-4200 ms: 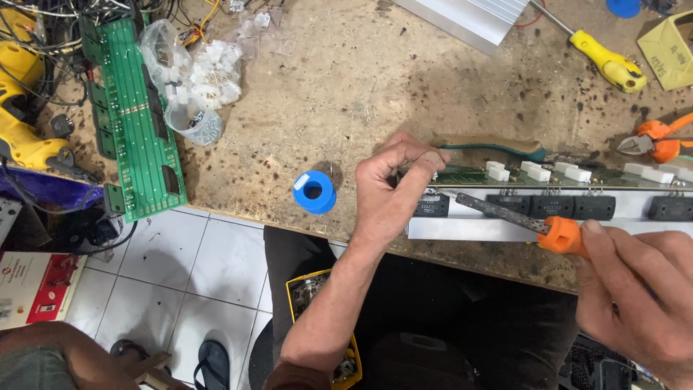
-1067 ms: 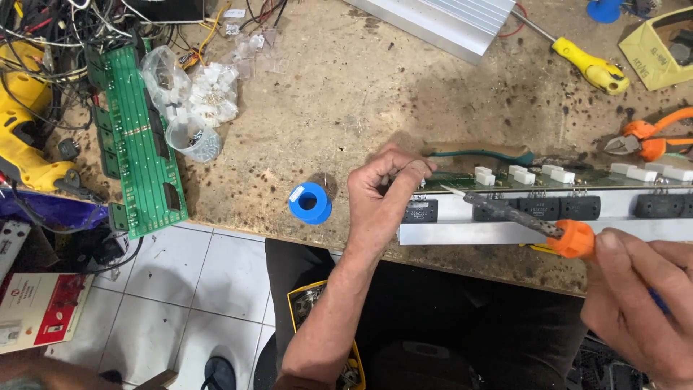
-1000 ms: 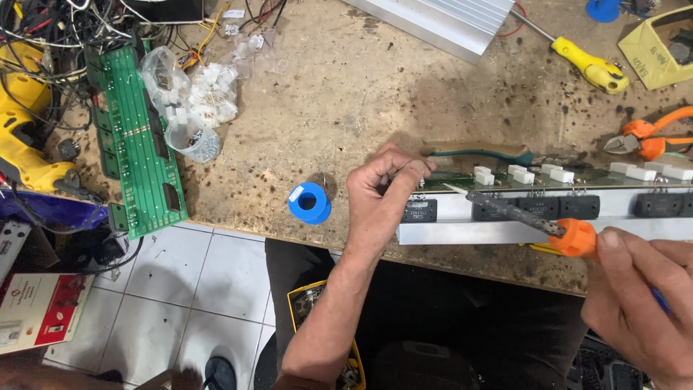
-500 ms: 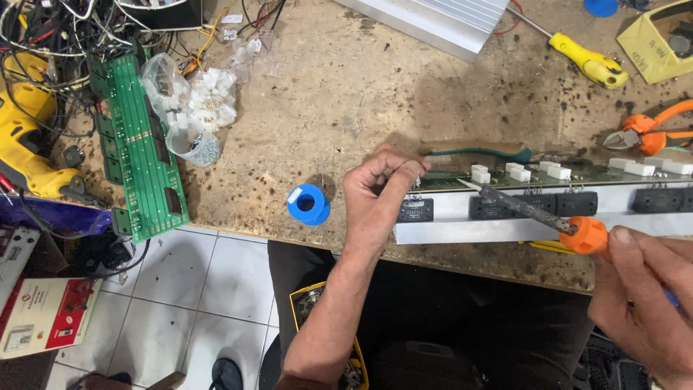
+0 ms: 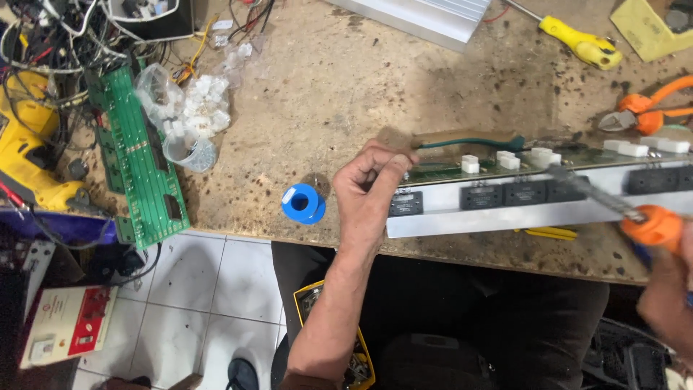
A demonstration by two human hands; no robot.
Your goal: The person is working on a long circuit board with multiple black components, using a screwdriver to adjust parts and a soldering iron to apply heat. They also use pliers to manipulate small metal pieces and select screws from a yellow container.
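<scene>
Right hand shifted further right than half a second ago, closed round orange-handled soldering iron, tip over circuit board. Left hand pinched at board's left end on aluminium strip. Blue solder spool beside on surface.

You get bright, even light from overhead on the workbench, with only soft shadows: one beside the blue spool, one above your left hand. The aluminium rail shines pale without harsh glare. Your right hand is slightly motion-blurred at the frame edge. The space under the bench stays dim.
</scene>
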